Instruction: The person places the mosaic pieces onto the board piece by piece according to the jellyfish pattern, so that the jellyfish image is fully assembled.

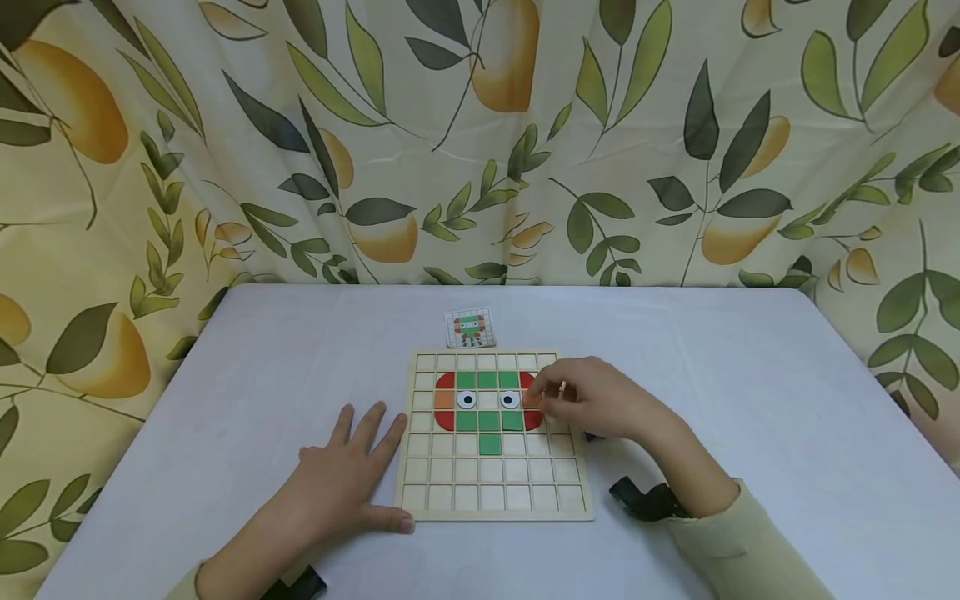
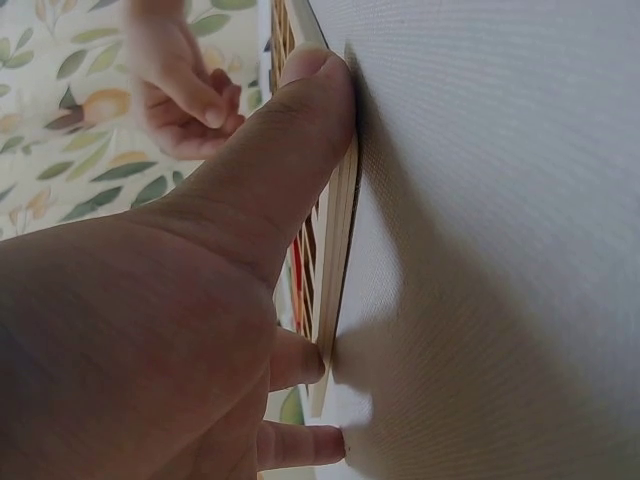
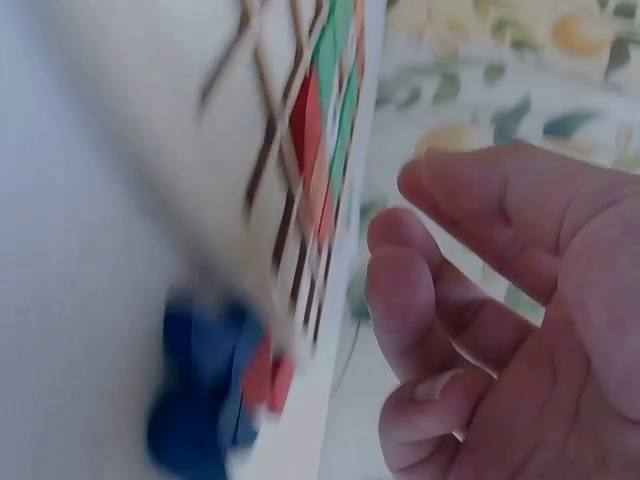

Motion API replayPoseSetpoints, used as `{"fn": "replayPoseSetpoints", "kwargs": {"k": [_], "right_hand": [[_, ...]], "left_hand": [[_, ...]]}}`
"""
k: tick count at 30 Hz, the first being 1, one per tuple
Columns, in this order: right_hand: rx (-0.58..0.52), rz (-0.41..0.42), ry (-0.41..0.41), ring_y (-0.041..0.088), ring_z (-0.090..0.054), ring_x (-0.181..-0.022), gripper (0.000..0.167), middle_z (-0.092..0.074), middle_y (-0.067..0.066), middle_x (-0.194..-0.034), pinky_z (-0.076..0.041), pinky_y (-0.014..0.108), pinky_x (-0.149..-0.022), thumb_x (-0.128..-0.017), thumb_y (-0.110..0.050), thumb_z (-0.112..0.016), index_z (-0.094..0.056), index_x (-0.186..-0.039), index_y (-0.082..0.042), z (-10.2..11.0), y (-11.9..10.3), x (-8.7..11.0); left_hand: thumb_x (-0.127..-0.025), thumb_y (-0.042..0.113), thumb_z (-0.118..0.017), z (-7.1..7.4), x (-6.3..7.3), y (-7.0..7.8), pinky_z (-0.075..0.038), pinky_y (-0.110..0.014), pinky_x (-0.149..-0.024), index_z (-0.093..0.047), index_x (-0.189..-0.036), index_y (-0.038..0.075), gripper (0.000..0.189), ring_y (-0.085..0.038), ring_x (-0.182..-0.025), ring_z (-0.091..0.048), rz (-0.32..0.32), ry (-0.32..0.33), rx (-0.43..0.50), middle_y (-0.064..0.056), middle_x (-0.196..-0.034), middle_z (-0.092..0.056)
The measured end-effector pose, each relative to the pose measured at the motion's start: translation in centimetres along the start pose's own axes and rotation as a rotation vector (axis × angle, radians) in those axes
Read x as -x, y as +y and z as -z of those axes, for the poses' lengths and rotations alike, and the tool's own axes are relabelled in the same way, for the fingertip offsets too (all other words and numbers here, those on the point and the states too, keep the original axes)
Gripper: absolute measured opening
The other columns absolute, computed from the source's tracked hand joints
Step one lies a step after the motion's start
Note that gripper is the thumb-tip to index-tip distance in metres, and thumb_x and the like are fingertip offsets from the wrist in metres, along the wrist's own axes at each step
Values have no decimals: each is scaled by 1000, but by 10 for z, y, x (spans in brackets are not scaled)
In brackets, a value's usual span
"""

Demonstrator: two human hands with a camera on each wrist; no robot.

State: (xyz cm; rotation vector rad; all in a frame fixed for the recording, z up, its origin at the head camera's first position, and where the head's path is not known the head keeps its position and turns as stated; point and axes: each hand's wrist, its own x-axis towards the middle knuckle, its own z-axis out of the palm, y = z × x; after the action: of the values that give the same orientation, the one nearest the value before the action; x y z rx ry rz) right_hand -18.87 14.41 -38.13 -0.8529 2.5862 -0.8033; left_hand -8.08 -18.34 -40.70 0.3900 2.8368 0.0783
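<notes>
A pale wooden grid board [image 1: 495, 516] lies flat on the table, bearing a face-like pattern. In it are green square tiles [image 1: 490, 444], red rounded corner tiles [image 1: 445, 421], an orange tile [image 1: 444, 400] and two eye tiles [image 1: 466, 400]. My left hand [image 1: 337, 483] rests with spread fingers along the board's left edge, its thumb at the near corner. Over the right side of the board hovers my right hand [image 1: 600, 396], fingers loosely bent. The right wrist view shows a gap between its thumb and fingertips and nothing held. It partly covers the pattern's right end in the head view.
Behind the board lies a small picture card [image 1: 470, 327] with a similar figure on a grid. Dark blue pieces [image 3: 205, 380] and red pieces [image 3: 268, 382] sit beside the board's right edge. A fruit-patterned curtain [image 1: 480, 142] hangs behind the white-covered table [image 1: 720, 350].
</notes>
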Motion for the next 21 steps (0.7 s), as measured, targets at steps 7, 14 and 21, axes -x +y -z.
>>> {"fn": "replayPoseSetpoints", "kwargs": {"k": [7, 14, 21], "right_hand": [[70, -176, 135, 18, -55, -73, 22, -65, -1, -86, -47, 31, -60, -91, -18, -68, -72, -112, -12, 21, 33, 3], [123, -303, 89, 20, -55, -81, 31, -63, 1, -88, -46, 31, -65, -88, -26, -73, -71, -116, -12, 23, 48, 3], [121, -325, 60, 20, -54, -83, 25, -60, 1, -84, -46, 32, -66, -87, -25, -74, -75, -110, -14, 17, 50, -1]], "left_hand": [[-59, 86, -67, -1, 0, -1, -46, -77, -71, -34, -157, 20, 123, -56, -143, -25, -4, 7, -9, -18, -161, -29], [-59, 86, -68, 0, 1, -2, -47, -77, -70, -34, -157, 19, 123, -57, -142, -26, -14, 9, 4, -18, -161, -29], [-60, 85, -68, 0, 2, -2, -46, -77, -71, -33, -157, 19, 123, -56, -142, -26, -19, 11, 15, -18, -161, -29]]}}
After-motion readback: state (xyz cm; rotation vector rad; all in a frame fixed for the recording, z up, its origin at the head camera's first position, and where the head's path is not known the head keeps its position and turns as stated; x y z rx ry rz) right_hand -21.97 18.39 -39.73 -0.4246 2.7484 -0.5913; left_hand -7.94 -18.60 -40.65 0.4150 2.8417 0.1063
